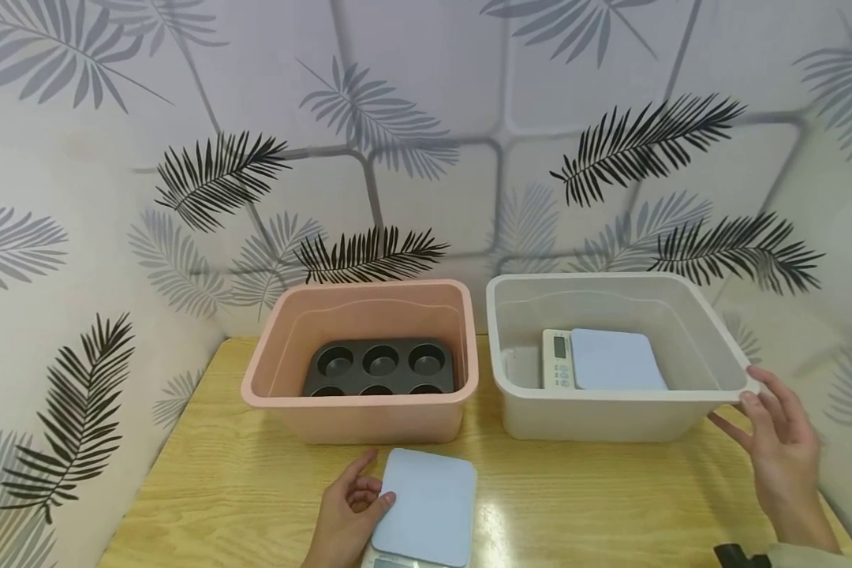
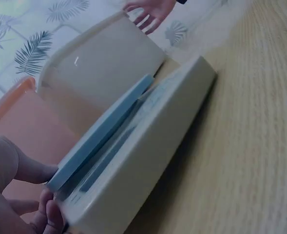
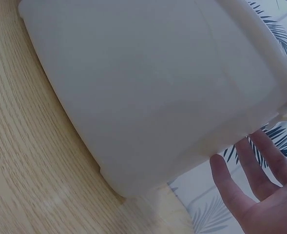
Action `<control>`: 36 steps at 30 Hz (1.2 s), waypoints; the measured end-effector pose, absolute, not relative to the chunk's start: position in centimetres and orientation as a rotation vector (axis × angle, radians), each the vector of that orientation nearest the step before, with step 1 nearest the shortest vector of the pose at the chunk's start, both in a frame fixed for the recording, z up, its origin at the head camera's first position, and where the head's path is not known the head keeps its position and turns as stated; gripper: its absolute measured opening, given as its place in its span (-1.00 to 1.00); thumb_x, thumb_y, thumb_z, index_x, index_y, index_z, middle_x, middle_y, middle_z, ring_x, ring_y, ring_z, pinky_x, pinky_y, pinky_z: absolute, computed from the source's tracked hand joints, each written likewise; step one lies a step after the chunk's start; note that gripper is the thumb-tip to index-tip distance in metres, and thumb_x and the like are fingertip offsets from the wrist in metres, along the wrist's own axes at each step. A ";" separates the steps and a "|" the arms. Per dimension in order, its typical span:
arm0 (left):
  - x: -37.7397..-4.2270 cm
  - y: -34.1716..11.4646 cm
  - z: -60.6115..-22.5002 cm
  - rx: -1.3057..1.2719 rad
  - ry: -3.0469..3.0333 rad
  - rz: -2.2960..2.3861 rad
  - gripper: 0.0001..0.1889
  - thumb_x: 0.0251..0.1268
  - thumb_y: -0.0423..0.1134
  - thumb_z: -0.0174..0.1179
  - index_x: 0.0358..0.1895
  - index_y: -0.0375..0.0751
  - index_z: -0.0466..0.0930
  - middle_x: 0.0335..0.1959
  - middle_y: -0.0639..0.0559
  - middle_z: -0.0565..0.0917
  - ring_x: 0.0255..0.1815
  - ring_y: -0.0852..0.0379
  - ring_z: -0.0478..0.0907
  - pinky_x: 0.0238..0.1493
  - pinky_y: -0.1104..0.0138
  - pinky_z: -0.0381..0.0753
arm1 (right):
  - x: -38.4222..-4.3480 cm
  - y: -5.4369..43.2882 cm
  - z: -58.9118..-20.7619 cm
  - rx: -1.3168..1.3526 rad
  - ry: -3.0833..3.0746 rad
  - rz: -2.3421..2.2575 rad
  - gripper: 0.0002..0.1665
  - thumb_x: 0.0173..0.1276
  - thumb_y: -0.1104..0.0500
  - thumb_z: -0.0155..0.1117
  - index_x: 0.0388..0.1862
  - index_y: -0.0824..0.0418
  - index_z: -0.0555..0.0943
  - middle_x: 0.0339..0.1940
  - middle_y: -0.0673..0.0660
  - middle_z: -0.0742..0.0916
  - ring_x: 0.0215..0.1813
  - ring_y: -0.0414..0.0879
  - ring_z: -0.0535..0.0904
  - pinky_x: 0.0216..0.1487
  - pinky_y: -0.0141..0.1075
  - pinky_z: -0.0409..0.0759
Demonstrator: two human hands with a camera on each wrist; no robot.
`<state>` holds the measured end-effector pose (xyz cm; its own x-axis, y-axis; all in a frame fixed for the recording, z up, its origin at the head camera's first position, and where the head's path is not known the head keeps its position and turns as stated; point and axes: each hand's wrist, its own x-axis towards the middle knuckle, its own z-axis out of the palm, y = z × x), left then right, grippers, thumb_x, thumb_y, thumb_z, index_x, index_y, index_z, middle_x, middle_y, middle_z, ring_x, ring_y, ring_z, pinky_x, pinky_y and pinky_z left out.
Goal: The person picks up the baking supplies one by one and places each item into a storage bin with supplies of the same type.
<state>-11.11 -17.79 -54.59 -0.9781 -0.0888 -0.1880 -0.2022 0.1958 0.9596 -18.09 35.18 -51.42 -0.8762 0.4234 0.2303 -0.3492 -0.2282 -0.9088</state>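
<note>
At the table's near side, my left hand [image 1: 351,509] holds the left side of a kitchen scale [image 1: 426,505], thumb over the edge of its pale blue platform. In the left wrist view the fingers bend in against the side of its cream base [image 2: 153,146]. My right hand [image 1: 781,450] grips the near right corner of a whitish plastic bin [image 1: 610,418] by its rim. The other fingers [image 3: 226,180] of that hand stretch along the bin's outer wall. Inside this bin lies a second kitchen scale [image 1: 610,360], display to the left.
A pink plastic bin [image 1: 369,422] stands left of the whitish one, a narrow gap between them. It contains a dark muffin tin [image 1: 358,386]. Behind both bins rises a leaf-patterned wall [image 1: 433,102]. The wooden table [image 1: 220,473] carries everything. A black object [image 1: 738,556] shows beside the right sleeve.
</note>
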 end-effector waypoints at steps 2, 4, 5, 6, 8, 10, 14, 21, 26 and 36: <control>-11.0 -17.8 -54.3 -0.282 2.361 1.936 -0.26 0.35 -0.47 0.44 0.59 -0.40 0.42 -0.10 -0.15 0.67 -0.10 0.10 0.64 -0.07 0.51 0.69 | -18.2 35.1 -51.4 -0.100 -1.551 2.129 -0.45 0.68 0.42 0.13 0.59 0.34 0.47 0.28 -0.04 0.78 0.08 -0.24 0.80 -0.15 -0.36 0.87; -10.8 -18.0 -54.0 -0.265 2.353 1.964 -0.27 0.37 -0.50 0.40 0.60 -0.41 0.40 -0.09 -0.16 0.67 -0.07 0.10 0.67 -0.04 0.53 0.70 | -18.2 35.0 -51.4 -0.098 -1.547 2.129 -0.45 0.68 0.42 0.13 0.59 0.35 0.47 0.28 -0.03 0.78 0.07 -0.24 0.80 -0.15 -0.36 0.87; -10.8 -18.2 -54.0 -0.260 2.342 1.972 -0.27 0.38 -0.52 0.37 0.61 -0.41 0.39 -0.09 -0.16 0.66 -0.07 0.11 0.68 -0.04 0.53 0.71 | -18.2 35.0 -51.4 -0.097 -1.545 2.130 -0.45 0.68 0.43 0.13 0.59 0.35 0.47 0.27 -0.03 0.78 0.07 -0.23 0.80 -0.15 -0.35 0.88; -10.8 -18.3 -54.0 -0.255 2.332 1.977 -0.26 0.38 -0.53 0.35 0.62 -0.40 0.38 -0.08 -0.16 0.66 -0.08 0.12 0.69 -0.04 0.53 0.71 | -18.2 35.0 -51.4 -0.093 -1.547 2.130 -0.45 0.68 0.42 0.13 0.59 0.35 0.47 0.27 -0.02 0.78 0.07 -0.23 0.80 -0.15 -0.35 0.88; -10.7 -18.6 -54.0 -0.253 2.315 1.971 -0.29 0.40 -0.53 0.32 0.61 -0.38 0.40 -0.07 -0.16 0.66 -0.14 0.15 0.71 -0.07 0.50 0.72 | -18.2 35.0 -51.4 -0.088 -1.545 2.134 -0.45 0.68 0.42 0.13 0.59 0.35 0.47 0.27 -0.02 0.78 0.07 -0.23 0.80 -0.15 -0.35 0.88; -10.6 -18.9 -54.1 -0.257 2.300 1.939 -0.37 0.44 -0.52 0.29 0.57 -0.36 0.48 -0.04 -0.15 0.65 -0.18 0.16 0.69 -0.10 0.48 0.73 | -18.1 35.0 -51.4 -0.096 -1.567 2.123 -0.44 0.69 0.41 0.13 0.60 0.33 0.46 0.28 -0.04 0.77 0.07 -0.25 0.80 -0.15 -0.36 0.88; -10.4 -19.1 -54.3 -0.242 2.323 1.862 -0.55 0.51 -0.47 0.26 0.41 -0.32 0.67 -0.04 -0.12 0.65 -0.09 0.16 0.60 -0.08 0.50 0.69 | -18.1 35.0 -51.3 -0.107 -1.593 2.113 -0.43 0.69 0.38 0.15 0.62 0.31 0.45 0.30 -0.05 0.76 0.09 -0.25 0.79 -0.15 -0.37 0.87; -10.3 -19.3 -54.5 -0.182 2.293 1.870 -0.54 0.60 -0.43 0.19 0.48 -0.16 0.64 0.20 -0.20 0.67 0.14 0.10 0.56 0.02 0.49 0.66 | -18.0 34.9 -51.3 -0.111 -1.579 2.120 -0.43 0.69 0.38 0.15 0.62 0.31 0.46 0.28 -0.04 0.77 0.06 -0.25 0.79 -0.16 -0.36 0.88; -10.3 -19.4 -54.8 -0.131 2.284 1.833 -0.59 0.71 -0.36 0.09 0.45 -0.08 0.67 0.54 -0.15 0.60 0.56 -0.18 0.47 0.28 0.43 0.64 | -17.9 34.9 -51.3 -0.117 -1.562 2.124 -0.44 0.69 0.40 0.14 0.61 0.33 0.46 0.26 -0.02 0.78 0.05 -0.24 0.80 -0.16 -0.35 0.88; -10.0 -19.8 -55.1 -0.046 2.107 1.853 -0.50 0.71 -0.18 0.19 0.60 -0.08 0.51 0.69 -0.29 0.38 0.41 0.03 0.63 0.27 0.35 0.77 | -17.9 35.1 -51.3 -0.095 -1.556 2.148 -0.43 0.70 0.38 0.13 0.63 0.31 0.44 0.29 -0.03 0.75 0.08 -0.23 0.78 -0.11 -0.34 0.88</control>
<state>-9.99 -19.76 -55.15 -0.9437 0.1934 -0.2683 -0.2415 0.1515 0.9585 -17.94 35.06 -51.30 -0.8812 0.4185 0.2198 -0.3394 -0.2364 -0.9105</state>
